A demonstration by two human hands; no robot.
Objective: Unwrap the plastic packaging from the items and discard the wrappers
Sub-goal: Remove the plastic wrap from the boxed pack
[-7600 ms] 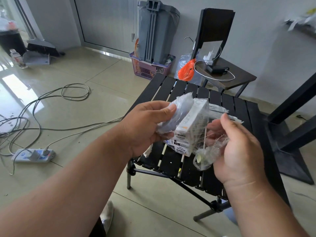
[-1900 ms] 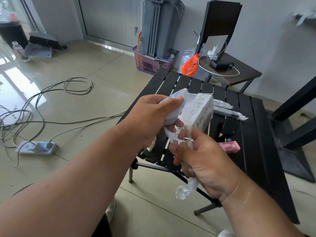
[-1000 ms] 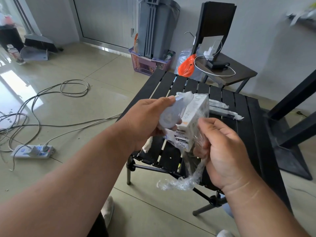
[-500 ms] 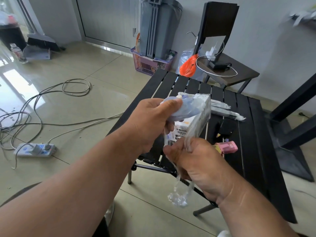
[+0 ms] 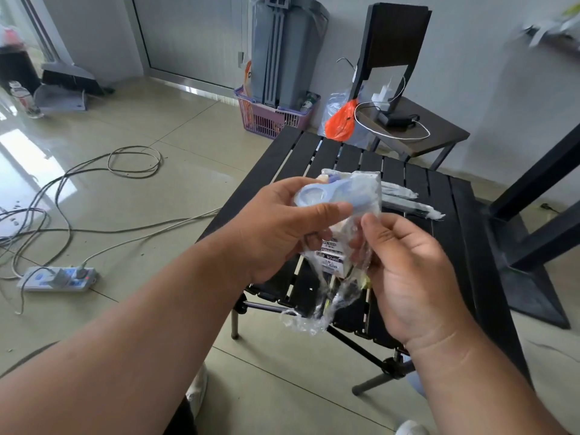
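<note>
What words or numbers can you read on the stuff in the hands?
"20PCS" (seen upside down, and only roughly legible): on the label of the white box held in the left hand, under the clear plastic wrap that the right hand pinches.
The smaller lines on that label: too blurred to read.
The light blue item against the box: no readable text.

Your left hand [image 5: 276,227] and right hand [image 5: 408,271] crowd the near edge of the slatted tabletop [image 5: 445,277]. The far left slats lie bare, so you can reach there. Two wrapped sticks [image 5: 405,199] lie across the far right slats. Beyond the tabletop, an orange bag [image 5: 340,122] and a chair [image 5: 408,120] block passage. Cables [image 5: 94,189] and a power strip [image 5: 56,279] clutter the floor to your left.
</note>
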